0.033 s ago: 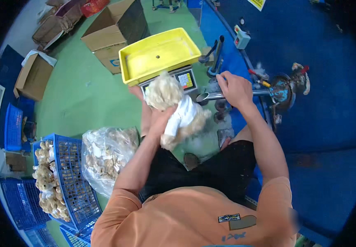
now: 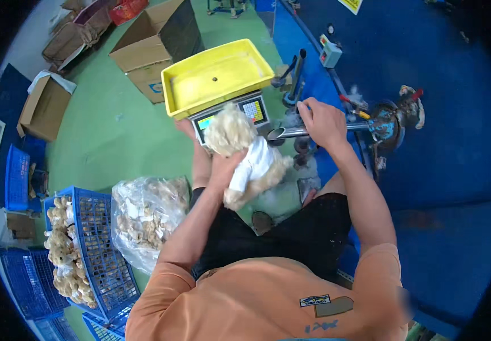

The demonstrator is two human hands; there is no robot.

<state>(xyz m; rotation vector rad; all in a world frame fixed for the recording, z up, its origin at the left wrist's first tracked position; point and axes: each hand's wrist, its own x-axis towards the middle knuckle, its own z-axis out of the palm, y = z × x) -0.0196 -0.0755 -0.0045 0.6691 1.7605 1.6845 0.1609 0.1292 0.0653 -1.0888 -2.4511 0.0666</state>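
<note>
My left hand is closed around a cream plush teddy bear dressed in a white shirt. The bear lies tilted, its head toward the scale and its lower body toward my right knee. My right hand is closed over a shiny metal tube, its thumb on top; the curled fingers are partly hidden. The tube's slanted open end faces the bear, a short way to its right. It juts from a round metal fitting on a blue machine.
Ahead stands a digital scale under a yellow tray. To my left are a clear bag of plush pieces and a blue crate filled with plush toys. Cardboard boxes stand farther off. A control box is on the machine.
The bear has shifted slightly down and right against the scale, uncovering more of its lit display. My right hand stays on the tube. The whole view has moved a little.
</note>
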